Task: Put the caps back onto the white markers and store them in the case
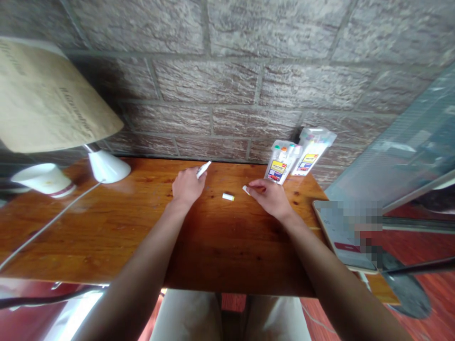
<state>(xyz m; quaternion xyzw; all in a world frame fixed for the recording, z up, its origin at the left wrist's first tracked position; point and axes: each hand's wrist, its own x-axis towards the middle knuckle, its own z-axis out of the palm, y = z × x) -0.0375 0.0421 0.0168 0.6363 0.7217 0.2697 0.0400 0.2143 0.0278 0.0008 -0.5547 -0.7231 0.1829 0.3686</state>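
Note:
My left hand [186,183] is closed around a white marker pen [204,169], whose upper end points up and to the right. Between the fingertips of my right hand [268,195] I pinch a small white marker cap [246,190], partly covered by the fingers. On the wooden table [213,246], between my two hands, lies a second short white cap [228,197] with a yellow-green end. Behind my right hand stands a clear case of markers [279,163] with green and orange ends showing.
Another clear marker case [309,154] stands farther right by the brick wall [209,80]. At the left are a white-based lamp [109,166], its cord, and a white paper cup [46,180]. A tablet-like device [343,237] sits at the right edge.

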